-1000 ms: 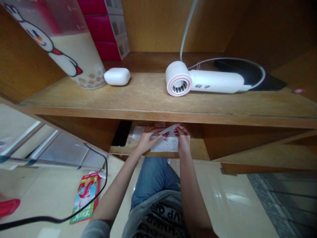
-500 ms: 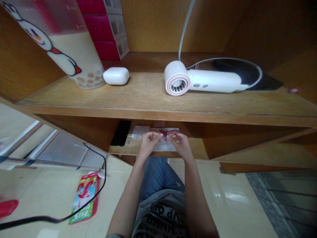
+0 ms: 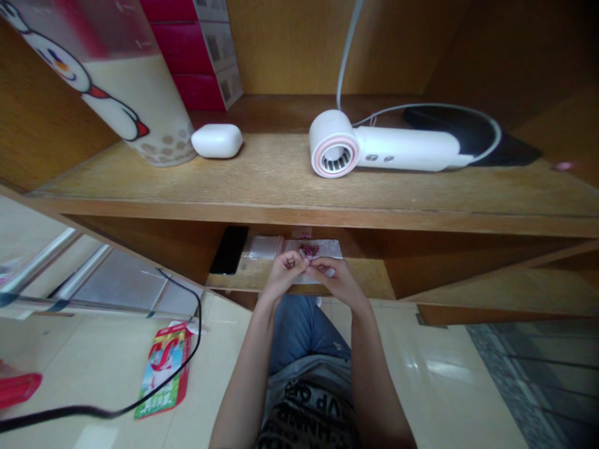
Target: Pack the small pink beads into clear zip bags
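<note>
On the lower shelf [image 3: 367, 280], a white sheet [image 3: 331, 248] is laid. Over its near part, the left hand [image 3: 283, 269] and right hand [image 3: 337, 280] are held pinching, fingertips meeting; what, if anything, is gripped cannot be told. Reddish bead-like pieces [image 3: 309, 250] are heaped on it; work is judged unfinished, the completed share unclear.

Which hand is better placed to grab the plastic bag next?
Probably the left hand: it is nearer the plastic bag, while the right hand would have to reach past it. Both hands' fingers come together near the beads.
</note>
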A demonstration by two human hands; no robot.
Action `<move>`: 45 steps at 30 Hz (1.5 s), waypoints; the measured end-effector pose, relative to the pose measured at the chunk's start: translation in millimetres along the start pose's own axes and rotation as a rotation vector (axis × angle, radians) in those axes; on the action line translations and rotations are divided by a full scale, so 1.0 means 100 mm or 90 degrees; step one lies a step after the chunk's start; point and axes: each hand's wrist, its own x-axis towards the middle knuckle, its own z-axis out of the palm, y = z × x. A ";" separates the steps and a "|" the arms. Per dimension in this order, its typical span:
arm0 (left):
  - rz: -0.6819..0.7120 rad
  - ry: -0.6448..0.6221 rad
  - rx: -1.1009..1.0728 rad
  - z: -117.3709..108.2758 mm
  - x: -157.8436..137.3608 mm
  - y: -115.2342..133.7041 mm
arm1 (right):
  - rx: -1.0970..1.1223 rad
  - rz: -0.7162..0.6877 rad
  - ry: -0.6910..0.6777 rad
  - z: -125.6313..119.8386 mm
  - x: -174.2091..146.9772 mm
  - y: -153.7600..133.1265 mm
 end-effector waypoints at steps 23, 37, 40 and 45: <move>-0.080 -0.143 -0.083 0.04 -0.06 0.09 | 0.238 0.068 -0.018 0.00 -0.03 0.08; 0.077 0.102 0.414 0.03 -0.02 -0.01 | -0.225 0.068 0.166 -0.04 0.03 0.19; 0.078 0.100 0.426 0.09 -0.02 -0.05 | -0.238 0.057 0.106 0.01 0.03 0.20; 0.076 0.117 0.438 0.08 -0.03 -0.06 | -0.187 0.037 0.047 0.03 0.03 0.26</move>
